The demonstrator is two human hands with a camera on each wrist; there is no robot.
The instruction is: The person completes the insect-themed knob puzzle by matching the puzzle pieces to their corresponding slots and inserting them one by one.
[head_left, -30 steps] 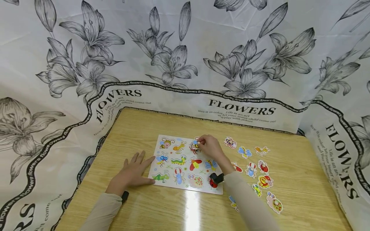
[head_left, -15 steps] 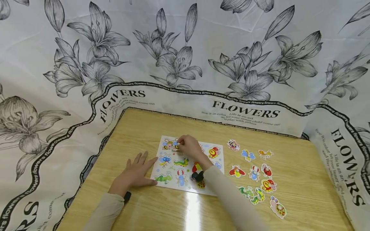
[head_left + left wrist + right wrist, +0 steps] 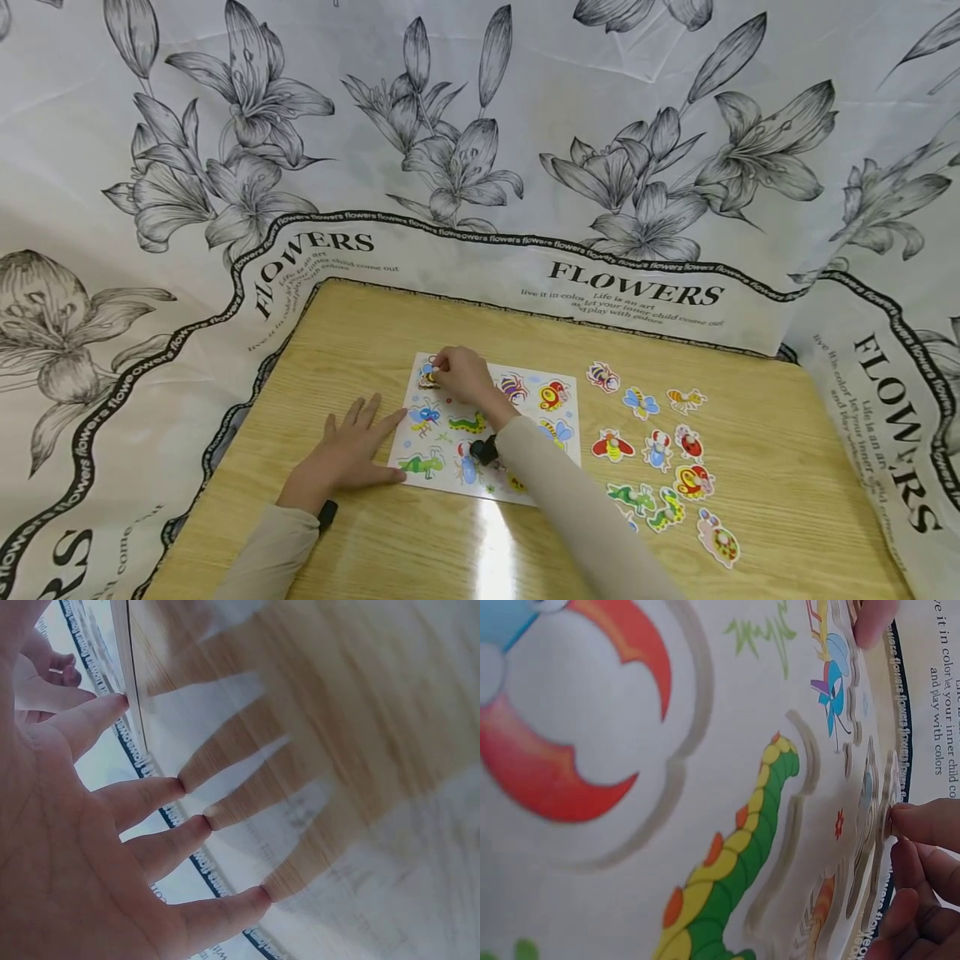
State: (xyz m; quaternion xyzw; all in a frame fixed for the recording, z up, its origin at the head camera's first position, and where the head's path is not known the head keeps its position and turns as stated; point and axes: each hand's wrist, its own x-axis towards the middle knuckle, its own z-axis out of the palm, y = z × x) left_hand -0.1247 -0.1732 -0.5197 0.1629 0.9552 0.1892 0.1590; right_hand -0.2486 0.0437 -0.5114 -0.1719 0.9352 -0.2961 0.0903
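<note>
A white insect puzzle board (image 3: 444,412) lies on the table, with several insect pictures in cut-out shapes. My right hand (image 3: 467,377) pinches a bee puzzle piece (image 3: 428,372) between thumb and fingers over the top left corner of the board. In the right wrist view the puzzle piece (image 3: 883,832) appears edge-on, close to the board's surface; whether it sits in its recess I cannot tell. My left hand (image 3: 351,450) rests on the table with fingers spread. Its index finger and thumb touch the board's left edge. In the left wrist view the fingertips (image 3: 196,819) press the tabletop.
Loose insect pieces lie right of the board, among them a spider (image 3: 602,377), a red-winged insect (image 3: 613,446), a ladybird (image 3: 689,442) and a pink snail-like piece (image 3: 717,537). A floral cloth (image 3: 450,258) hangs around the table (image 3: 360,333).
My right hand has moved left with the bee piece, from the third picture of the top row to the first. The left hand has stayed at the board's edge.
</note>
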